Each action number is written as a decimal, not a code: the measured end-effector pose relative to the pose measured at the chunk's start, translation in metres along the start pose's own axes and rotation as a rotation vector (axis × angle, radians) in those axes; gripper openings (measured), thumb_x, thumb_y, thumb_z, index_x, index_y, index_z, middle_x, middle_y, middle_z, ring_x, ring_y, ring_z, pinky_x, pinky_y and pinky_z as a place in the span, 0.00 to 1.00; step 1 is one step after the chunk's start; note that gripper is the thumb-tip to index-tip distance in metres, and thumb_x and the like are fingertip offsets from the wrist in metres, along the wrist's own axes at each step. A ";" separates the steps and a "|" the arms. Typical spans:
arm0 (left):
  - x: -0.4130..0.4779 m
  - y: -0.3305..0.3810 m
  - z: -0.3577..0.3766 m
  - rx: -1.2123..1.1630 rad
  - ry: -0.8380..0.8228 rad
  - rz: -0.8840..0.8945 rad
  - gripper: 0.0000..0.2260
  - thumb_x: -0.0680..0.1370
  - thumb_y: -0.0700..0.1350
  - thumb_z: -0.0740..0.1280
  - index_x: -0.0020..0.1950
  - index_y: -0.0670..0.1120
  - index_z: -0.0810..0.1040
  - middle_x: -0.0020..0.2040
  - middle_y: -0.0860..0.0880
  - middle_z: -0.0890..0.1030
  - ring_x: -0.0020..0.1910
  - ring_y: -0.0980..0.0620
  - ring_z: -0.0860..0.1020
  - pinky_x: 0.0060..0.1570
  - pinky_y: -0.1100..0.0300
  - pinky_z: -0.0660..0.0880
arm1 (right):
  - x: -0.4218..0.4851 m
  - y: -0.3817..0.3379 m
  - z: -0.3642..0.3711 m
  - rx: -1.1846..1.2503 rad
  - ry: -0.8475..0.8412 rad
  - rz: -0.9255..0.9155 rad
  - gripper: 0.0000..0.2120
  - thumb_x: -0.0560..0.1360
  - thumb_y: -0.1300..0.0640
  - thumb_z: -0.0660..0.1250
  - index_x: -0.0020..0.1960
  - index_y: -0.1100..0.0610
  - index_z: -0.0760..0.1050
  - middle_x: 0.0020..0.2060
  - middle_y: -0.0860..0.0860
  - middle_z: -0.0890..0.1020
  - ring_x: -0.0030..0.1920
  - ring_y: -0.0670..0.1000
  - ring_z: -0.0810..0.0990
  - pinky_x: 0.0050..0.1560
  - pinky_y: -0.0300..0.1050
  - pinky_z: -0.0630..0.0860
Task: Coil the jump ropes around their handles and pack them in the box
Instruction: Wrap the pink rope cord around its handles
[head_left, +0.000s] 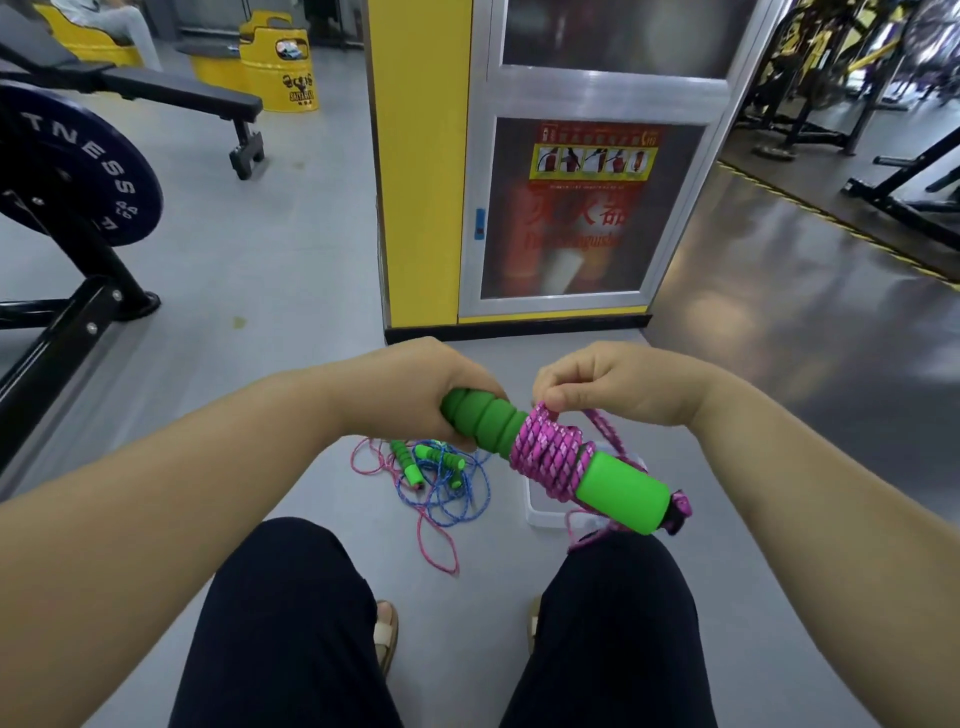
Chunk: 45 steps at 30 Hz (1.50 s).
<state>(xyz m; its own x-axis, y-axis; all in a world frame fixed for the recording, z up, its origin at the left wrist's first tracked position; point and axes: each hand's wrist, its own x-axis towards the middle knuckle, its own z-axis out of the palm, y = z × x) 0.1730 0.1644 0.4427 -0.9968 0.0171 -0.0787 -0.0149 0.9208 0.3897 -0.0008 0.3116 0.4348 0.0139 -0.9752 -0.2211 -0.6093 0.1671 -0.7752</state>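
Box first: a white box (543, 514) stands on the grey floor (270, 270), near the person's right knee. Most of it is hidden behind the green foam handles (623, 491), so I cannot tell what lies inside; only a near corner of the rim shows clearly. The left hand (410, 389) is wrapped tight around the ridged left end of the handles. The right hand (613, 384) pinches the pink rope (550, 457) at the top of its coil, which goes several turns around the middle of the handles. To the left of the box, loose ropes (436, 483), blue and pink with small green grips, lie tangled on the floor. Far behind, a glass cabinet (571, 218) holds red cylinders, blurred by the pane. A yellow drum (280, 73) stands far left; its contents are too small to make out.
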 end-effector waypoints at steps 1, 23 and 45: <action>0.000 0.000 0.001 -0.042 0.009 0.015 0.15 0.71 0.45 0.74 0.56 0.54 0.80 0.46 0.56 0.83 0.43 0.60 0.77 0.44 0.69 0.73 | -0.001 0.004 0.005 0.104 0.001 0.000 0.09 0.73 0.49 0.64 0.41 0.53 0.77 0.34 0.43 0.81 0.38 0.40 0.77 0.48 0.34 0.73; 0.000 -0.012 0.006 -0.752 0.358 -0.340 0.14 0.71 0.38 0.72 0.50 0.55 0.77 0.43 0.48 0.81 0.39 0.50 0.81 0.44 0.54 0.81 | 0.028 0.023 0.105 0.407 0.682 0.111 0.11 0.79 0.54 0.59 0.45 0.47 0.79 0.28 0.44 0.71 0.30 0.42 0.69 0.35 0.31 0.67; 0.006 -0.016 0.034 0.572 0.187 -0.346 0.22 0.77 0.39 0.60 0.68 0.60 0.67 0.55 0.52 0.78 0.53 0.47 0.75 0.38 0.57 0.70 | 0.012 -0.054 0.022 -0.576 0.302 0.131 0.10 0.69 0.46 0.72 0.50 0.42 0.79 0.36 0.40 0.78 0.37 0.40 0.75 0.36 0.37 0.69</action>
<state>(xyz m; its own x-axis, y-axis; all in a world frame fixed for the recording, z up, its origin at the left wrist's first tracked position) 0.1701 0.1633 0.4046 -0.9399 -0.3346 0.0678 -0.3414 0.9229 -0.1782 0.0495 0.2937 0.4612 -0.2609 -0.9640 -0.0508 -0.9183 0.2641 -0.2948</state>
